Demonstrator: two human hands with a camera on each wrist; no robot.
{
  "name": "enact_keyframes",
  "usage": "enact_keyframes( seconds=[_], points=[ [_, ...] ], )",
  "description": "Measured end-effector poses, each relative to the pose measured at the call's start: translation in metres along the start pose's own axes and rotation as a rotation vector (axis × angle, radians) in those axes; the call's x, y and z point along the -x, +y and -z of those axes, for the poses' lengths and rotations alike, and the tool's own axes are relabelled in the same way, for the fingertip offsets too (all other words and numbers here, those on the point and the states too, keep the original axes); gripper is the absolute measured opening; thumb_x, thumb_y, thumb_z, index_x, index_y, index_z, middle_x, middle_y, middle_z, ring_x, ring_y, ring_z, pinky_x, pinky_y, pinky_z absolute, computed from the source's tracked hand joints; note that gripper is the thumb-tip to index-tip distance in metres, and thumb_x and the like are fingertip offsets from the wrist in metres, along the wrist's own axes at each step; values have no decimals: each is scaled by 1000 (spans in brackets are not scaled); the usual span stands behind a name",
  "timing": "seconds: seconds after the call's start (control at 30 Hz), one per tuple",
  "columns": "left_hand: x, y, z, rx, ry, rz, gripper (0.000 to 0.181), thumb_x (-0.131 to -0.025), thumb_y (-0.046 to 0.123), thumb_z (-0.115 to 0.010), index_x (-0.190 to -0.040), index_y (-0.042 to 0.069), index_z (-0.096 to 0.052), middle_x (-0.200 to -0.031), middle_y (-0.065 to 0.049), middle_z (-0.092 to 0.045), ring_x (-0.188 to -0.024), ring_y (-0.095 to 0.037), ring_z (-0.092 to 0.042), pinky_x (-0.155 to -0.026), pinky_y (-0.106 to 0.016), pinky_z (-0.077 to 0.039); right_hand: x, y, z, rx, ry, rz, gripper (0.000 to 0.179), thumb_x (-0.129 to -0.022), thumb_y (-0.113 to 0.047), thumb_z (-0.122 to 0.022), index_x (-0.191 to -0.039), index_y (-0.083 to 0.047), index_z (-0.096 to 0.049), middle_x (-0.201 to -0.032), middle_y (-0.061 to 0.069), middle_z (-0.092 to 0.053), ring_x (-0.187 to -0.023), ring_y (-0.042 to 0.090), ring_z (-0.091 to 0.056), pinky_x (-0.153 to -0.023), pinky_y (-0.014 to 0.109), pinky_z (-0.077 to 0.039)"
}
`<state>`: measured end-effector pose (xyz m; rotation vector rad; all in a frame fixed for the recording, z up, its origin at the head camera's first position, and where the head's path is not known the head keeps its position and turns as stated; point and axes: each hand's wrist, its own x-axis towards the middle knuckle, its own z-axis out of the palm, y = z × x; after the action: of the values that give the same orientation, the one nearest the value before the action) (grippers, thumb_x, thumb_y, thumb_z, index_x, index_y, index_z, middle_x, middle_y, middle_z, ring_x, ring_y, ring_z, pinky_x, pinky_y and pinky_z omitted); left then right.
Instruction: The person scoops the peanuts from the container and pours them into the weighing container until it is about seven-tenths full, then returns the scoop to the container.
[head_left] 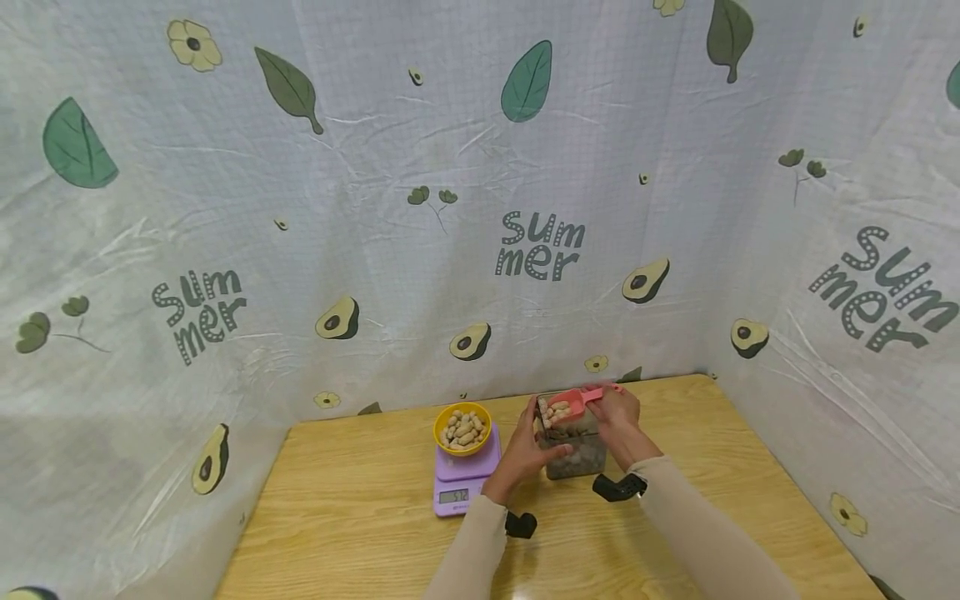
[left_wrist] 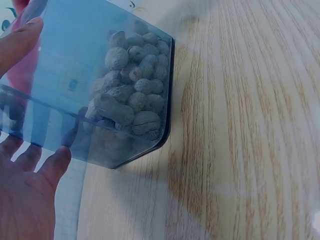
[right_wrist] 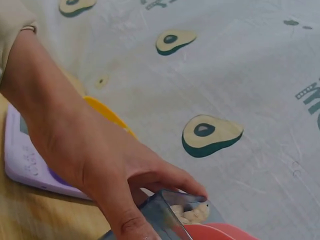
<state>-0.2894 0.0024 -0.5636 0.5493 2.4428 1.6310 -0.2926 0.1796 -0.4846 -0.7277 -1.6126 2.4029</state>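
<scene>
In the head view my left hand [head_left: 525,450] grips the near left side of a clear, dark-tinted plastic container [head_left: 577,460], thumb along the front. My right hand [head_left: 615,417] holds a pink scoop [head_left: 576,402] by its handle, over the container's mouth. Several unshelled peanuts [head_left: 558,410] lie in the scoop. More peanuts [left_wrist: 135,90] fill the container's lower part in the left wrist view. The right wrist view shows the left hand [right_wrist: 105,150] at the container's rim [right_wrist: 167,212], beside peanuts [right_wrist: 192,214] and the scoop's edge [right_wrist: 220,232]; the right hand is outside that view.
Left of the container, a yellow bowl [head_left: 438,435] of peanuts sits on a purple kitchen scale [head_left: 467,471]; its display [head_left: 453,496] seems to read 572. Behind the wooden table [head_left: 345,500] hangs a white printed sheet [head_left: 420,275].
</scene>
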Motion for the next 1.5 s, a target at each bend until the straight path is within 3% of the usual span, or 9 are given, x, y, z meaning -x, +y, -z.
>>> enact_keyframes(
  seconds=[0.1,0.3,0.37,0.57,0.7,0.9,1.1,1.3,1.5],
  points=[
    [1,-1,2,0,0,4,112,-81,44,-79,-160,19,-4,-165,-13,-14,-146,-33,-33,-114,-47,-39,-2,-2,3,-33,29,-20,39,-105,-9,-35,-139,5,-49,-98,1,-72,-124,27,-60,-99,34,-53],
    [3,0,4,-22,7,22,113,-80,46,-79,-160,20,-3,-165,-13,-14,-146,-34,-33,-113,-49,-40,-6,-4,10,-105,42,-78,43,-107,-12,-33,-147,2,-40,-135,19,-55,-132,29,-52,-105,35,-48],
    [4,1,4,-23,12,23,114,-79,44,-80,-160,20,-3,-165,-14,-14,-147,-36,-31,-113,-50,-39,-5,-6,12,-143,32,-81,43,-107,-11,-33,-147,4,-39,-133,19,-55,-133,30,-51,-105,35,-47],
    [9,7,13,-84,45,9,116,-76,47,-82,-160,25,-3,-165,-14,-14,-144,-41,-34,-112,-55,-38,1,-12,17,-244,-17,-95,43,-107,-12,-32,-148,4,-34,-105,8,-64,-137,30,-48,-105,31,-47],
    [17,13,25,-131,61,-22,117,-77,55,-78,-160,23,-3,-165,-15,-13,-145,-42,-32,-112,-57,-38,8,-17,19,-253,-62,-114,44,-108,-15,-30,-149,1,-33,-125,14,-56,-139,29,-45,-108,30,-44],
    [31,24,46,-145,79,-61,113,-78,59,-75,-160,27,-3,-165,-14,-12,-145,-41,-33,-111,-57,-39,22,-25,12,-300,-173,-131,48,-108,-14,-25,-154,-1,-21,-158,19,-30,-147,27,-33,-117,32,-32],
    [45,31,68,-138,133,-108,106,-83,43,-76,-160,23,-6,-165,-17,-11,-145,-44,-30,-112,-62,-34,35,-30,-2,-286,-241,-132,49,-108,-15,-23,-156,-4,-17,-160,18,-27,-147,26,-32,-117,32,-32],
    [54,26,89,-184,219,-98,104,-83,40,-77,-159,31,-7,-166,-10,-13,-150,-38,-20,-115,-63,-28,42,-29,-20,-284,-264,-128,48,-109,-15,-24,-155,-2,-19,-158,21,-30,-146,29,-34,-117,34,-33],
    [65,16,111,-191,296,-57,104,-80,37,-80,-158,35,-11,-165,-11,-17,-147,-41,-26,-113,-65,-29,42,-18,-41,-276,-277,-123,45,-109,-14,-25,-150,1,-24,-155,24,-34,-144,31,-37,-115,36,-36]
  ],
)
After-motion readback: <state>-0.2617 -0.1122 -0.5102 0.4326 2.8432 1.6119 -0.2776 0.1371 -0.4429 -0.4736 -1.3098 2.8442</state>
